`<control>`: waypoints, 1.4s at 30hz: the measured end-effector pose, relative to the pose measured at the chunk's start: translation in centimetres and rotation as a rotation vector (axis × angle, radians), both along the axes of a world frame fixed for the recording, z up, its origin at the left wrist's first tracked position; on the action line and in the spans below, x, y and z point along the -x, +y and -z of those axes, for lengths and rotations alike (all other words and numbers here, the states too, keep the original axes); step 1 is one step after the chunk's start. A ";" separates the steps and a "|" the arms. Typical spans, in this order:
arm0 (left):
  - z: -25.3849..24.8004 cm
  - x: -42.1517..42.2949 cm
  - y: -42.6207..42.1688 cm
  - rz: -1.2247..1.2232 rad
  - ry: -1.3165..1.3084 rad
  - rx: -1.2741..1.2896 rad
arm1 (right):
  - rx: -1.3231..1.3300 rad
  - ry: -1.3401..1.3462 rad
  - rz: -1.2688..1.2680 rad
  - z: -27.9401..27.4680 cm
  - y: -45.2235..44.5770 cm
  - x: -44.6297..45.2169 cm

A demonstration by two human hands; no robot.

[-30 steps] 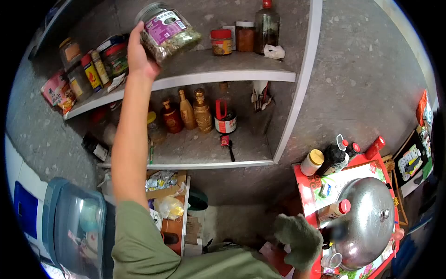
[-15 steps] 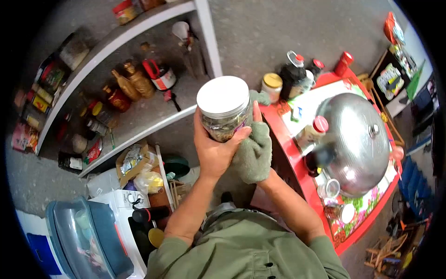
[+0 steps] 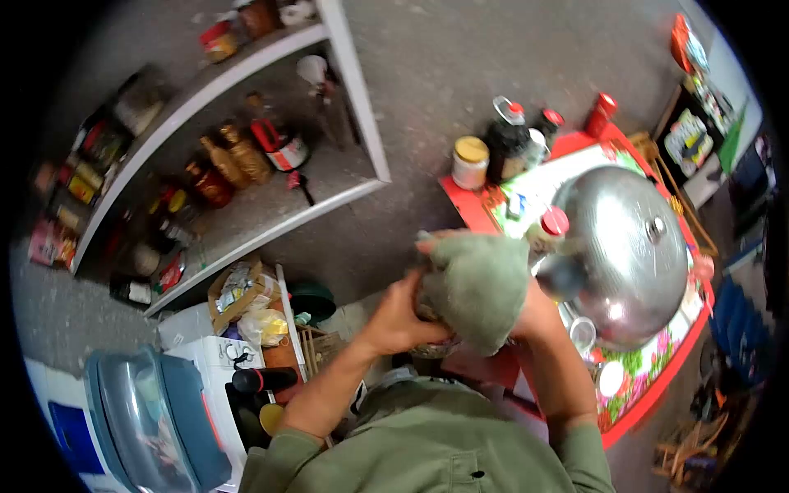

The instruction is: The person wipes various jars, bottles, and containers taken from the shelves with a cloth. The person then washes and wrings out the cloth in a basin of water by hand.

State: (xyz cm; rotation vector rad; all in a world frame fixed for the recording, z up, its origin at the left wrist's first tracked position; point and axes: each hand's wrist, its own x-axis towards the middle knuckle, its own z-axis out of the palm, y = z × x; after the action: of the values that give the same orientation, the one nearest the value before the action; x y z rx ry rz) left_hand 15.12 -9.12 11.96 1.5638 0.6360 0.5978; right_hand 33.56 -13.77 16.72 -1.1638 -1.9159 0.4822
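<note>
In the middle of the view my left hand [image 3: 404, 319] is wrapped round the clear jar [image 3: 434, 350], of which only the lower part shows. A grey-green cloth [image 3: 485, 287] covers the jar's top and hides its lid. My right hand [image 3: 534, 312] is behind the cloth, its fingers mostly out of sight, pressing the cloth against the jar. Both hands are in front of my body, left of the red table [image 3: 468, 201].
A large metal dome lid [image 3: 625, 255], a yellow-lidded jar [image 3: 470, 164], dark bottles [image 3: 508, 148] and a red-capped jar [image 3: 549, 230] are on the table. Shelves [image 3: 329, 197] with bottles stand left, above a blue-grey plastic bin [image 3: 156, 419].
The jar came down from the upper shelf to the front of my body. Since then the cloth has moved from the jar's side over its top, and both hands have shifted lower and right.
</note>
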 end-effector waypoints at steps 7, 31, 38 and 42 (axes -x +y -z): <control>0.0 2.2 0.7 -0.071 0.164 -0.350 | 0.633 0.610 -0.387 1.3 5.0 2.2; -7.1 14.6 11.0 -0.342 -0.678 0.014 | -0.181 -0.003 0.308 -1.0 10.7 18.0; -2.2 13.7 12.0 -0.422 -0.379 -0.595 | 0.722 1.525 -0.056 4.1 13.2 17.9; -4.0 13.3 13.3 -0.383 -0.363 -0.646 | 0.652 1.492 0.043 2.7 14.5 17.6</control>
State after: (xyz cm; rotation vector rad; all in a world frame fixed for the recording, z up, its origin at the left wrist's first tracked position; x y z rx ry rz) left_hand 1.83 4.21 15.99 1.8622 0.4854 1.4489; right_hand 15.91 0.72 14.01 -0.7335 -0.4154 1.4796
